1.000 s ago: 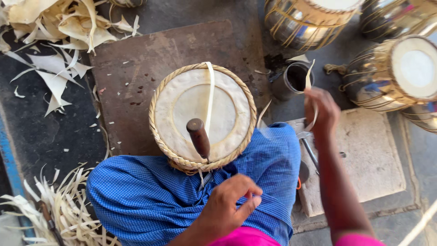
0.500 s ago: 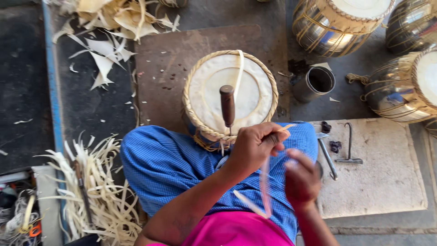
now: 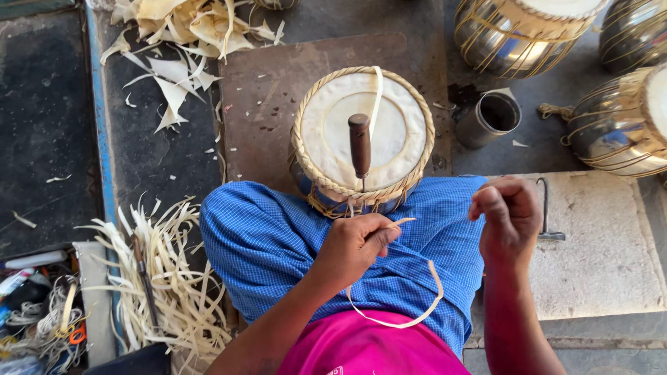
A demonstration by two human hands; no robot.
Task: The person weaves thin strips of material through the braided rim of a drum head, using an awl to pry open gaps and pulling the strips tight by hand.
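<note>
Cream drumhead (image 3: 333,132) rimmed with tan woven lacing (image 3: 424,149); dark brown wooden handle (image 3: 359,144) at centre. Blue fine-checked cloth (image 3: 278,243) near, bright pink garment (image 3: 368,351) nearest. Pale cream strip (image 3: 410,321) across the cloth. Left: pale straw-coloured strips (image 3: 167,278) on dark grey floor (image 3: 42,125). Far right: shiny silver metal drums (image 3: 507,42) with golden cords. Grey metal cup (image 3: 490,119); reddish-brown board (image 3: 264,104).

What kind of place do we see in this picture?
Probably a drum maker's floor workshop. A small drum with a woven rim stands by the knees, metal-bodied drums wait nearby, and cut strips lie heaped. The left hand pinches a thin strap; the right hand is raised.
</note>
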